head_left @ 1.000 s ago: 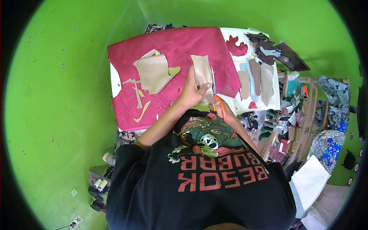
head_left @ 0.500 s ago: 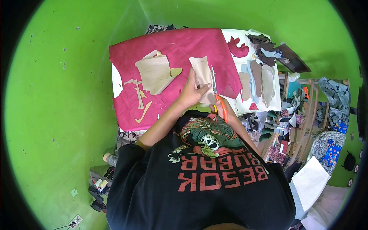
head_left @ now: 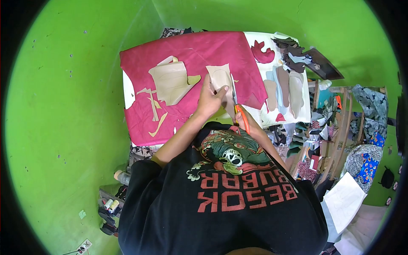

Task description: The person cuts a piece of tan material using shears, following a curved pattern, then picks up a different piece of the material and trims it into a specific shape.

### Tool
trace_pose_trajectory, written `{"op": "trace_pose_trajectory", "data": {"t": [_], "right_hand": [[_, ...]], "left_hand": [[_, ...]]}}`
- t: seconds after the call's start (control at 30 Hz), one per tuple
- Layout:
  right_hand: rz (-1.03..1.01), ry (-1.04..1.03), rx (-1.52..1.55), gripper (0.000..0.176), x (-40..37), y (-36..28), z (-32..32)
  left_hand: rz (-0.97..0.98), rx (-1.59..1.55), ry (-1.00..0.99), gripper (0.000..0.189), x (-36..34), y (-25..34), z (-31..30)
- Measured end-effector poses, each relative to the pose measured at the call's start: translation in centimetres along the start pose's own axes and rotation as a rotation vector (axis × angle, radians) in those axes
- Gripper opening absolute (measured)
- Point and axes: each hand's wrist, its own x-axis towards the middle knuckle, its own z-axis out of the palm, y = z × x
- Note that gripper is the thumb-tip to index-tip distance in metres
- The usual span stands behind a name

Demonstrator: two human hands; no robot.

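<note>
My left hand [head_left: 209, 101] is closed on a beige piece of material [head_left: 219, 76], thumb on its face, above a spread of dark red material [head_left: 199, 49]. A faint drawn outline shows on the beige piece. My right hand [head_left: 250, 120] grips scissors [head_left: 242, 117] by their orange handles. Their blades lie along the right side of the beige piece, pointing away from me. To the left rests a larger beige sheet [head_left: 170, 80] with curled edges. Thin beige offcuts [head_left: 155, 106] are scattered beside it.
Sole-shaped pieces [head_left: 284, 87] line the right end of the white tabletop [head_left: 307, 106]. Dark cut pieces [head_left: 291, 53] and a dark tray [head_left: 325, 63] are behind them. On the right stands a wooden rack [head_left: 340, 131] with scraps. A green wall [head_left: 72, 106] borders the left.
The beige piece and my left hand have shifted slightly left and tilted. The scissors have moved a little left and toward me, their blades now along the piece's edge.
</note>
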Motion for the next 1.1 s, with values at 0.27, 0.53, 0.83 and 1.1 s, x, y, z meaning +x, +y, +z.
{"op": "trace_pose_trajectory", "data": {"t": [0.27,0.53,0.83,1.1], "right_hand": [[0.041,-0.003,0.018,0.076,0.0,0.4,-0.4],[0.100,-0.033,0.192,0.078,-0.4,-1.4,-0.4],[0.119,0.027,0.115,0.077,-0.3,0.1,-0.6],[-0.065,-0.047,0.071,0.074,0.0,0.8,-0.5]], "left_hand": [[-0.005,-0.038,-0.020,0.048,-0.2,0.0,0.6],[0.073,0.065,-0.035,0.047,-0.3,0.0,0.6],[0.102,0.049,-0.099,0.052,-1.1,0.5,1.2],[0.133,0.096,0.139,0.048,0.3,0.4,0.0]]}}
